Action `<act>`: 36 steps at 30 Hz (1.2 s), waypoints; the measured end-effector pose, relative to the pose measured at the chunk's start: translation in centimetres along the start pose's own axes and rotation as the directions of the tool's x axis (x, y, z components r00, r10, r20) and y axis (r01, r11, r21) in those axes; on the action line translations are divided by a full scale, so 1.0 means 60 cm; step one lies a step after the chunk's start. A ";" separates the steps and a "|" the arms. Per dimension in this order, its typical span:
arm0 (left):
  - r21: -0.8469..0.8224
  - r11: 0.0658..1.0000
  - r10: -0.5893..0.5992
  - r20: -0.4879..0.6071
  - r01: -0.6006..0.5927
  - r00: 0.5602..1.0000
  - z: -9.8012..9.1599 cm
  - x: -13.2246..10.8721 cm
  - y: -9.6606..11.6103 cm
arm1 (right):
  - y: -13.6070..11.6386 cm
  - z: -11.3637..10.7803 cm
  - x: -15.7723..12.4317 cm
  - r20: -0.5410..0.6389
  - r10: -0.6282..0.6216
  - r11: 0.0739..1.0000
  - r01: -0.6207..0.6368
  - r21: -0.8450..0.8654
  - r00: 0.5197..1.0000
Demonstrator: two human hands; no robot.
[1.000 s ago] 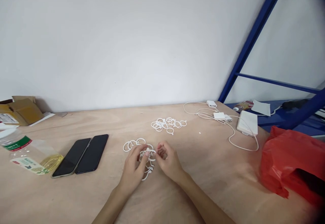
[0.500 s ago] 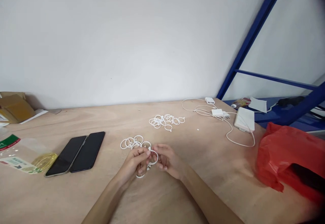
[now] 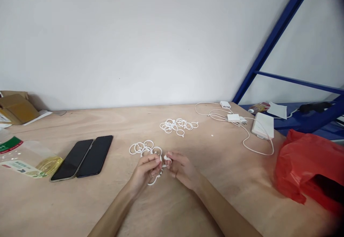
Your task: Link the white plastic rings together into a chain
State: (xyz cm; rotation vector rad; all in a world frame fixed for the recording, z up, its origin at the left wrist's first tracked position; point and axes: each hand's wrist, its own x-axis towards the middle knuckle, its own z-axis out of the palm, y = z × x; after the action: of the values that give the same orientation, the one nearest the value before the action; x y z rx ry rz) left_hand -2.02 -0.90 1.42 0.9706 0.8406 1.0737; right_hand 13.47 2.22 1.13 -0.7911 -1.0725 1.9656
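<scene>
Observation from the head view: my left hand (image 3: 145, 169) and right hand (image 3: 182, 169) are both closed to a fingertip pinch, fingers meeting on a white plastic ring (image 3: 162, 163) with a small tab. My fingers hide most of its curve, so I cannot tell exactly which part each hand grips. The work sits just above the bench (image 3: 80, 208), at the right edge of the near heap of white plastic rings (image 3: 142, 148), and another ring (image 3: 153, 182) curves out below my hands; I cannot tell whether it is linked to the held one. Handling note: these rings look thin and light, so a close pinch at the fingertips, near the tab, seems the surest hold, with wrists low and movements small so that neighbouring rings are not dragged along. Layout, taken from the near heap: a second heap of rings (image 3: 177, 126) lies beyond it, two smartphones (image 3: 83, 156) lie side by side to its left, and a plastic bottle (image 3: 27, 160) lies further left. To its right, well apart, are a white charger (image 3: 233, 117) with its cable (image 3: 258, 144), a white power bank (image 3: 262, 125) and a red plastic bag (image 3: 301, 169).
</scene>
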 end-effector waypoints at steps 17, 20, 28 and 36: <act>0.948 0.209 0.384 0.147 -0.241 0.912 -0.010 -0.009 -0.015 | 0.004 -0.099 0.062 -0.245 -0.582 -0.059 -0.342 -0.938 0.775; 0.936 0.246 0.411 0.133 -0.250 0.902 -0.013 -0.008 -0.017 | 0.005 -0.103 0.058 -0.199 -0.636 -0.009 -0.266 -0.964 0.746; 0.804 0.528 0.385 0.059 -0.272 0.921 -0.002 -0.007 -0.021 | 0.012 -0.040 0.000 -0.142 -0.315 0.673 0.116 -0.730 0.939; 0.465 0.876 0.180 -0.070 -0.127 0.981 0.018 -0.012 -0.005 | 0.004 -0.004 -0.015 -0.083 -0.020 0.994 0.011 -0.108 0.996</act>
State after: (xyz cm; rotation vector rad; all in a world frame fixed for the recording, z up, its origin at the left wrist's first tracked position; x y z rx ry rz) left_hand -1.15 -1.87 1.61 1.4045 1.1577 1.0936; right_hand 14.08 1.47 0.94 -0.9125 -1.1380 1.8571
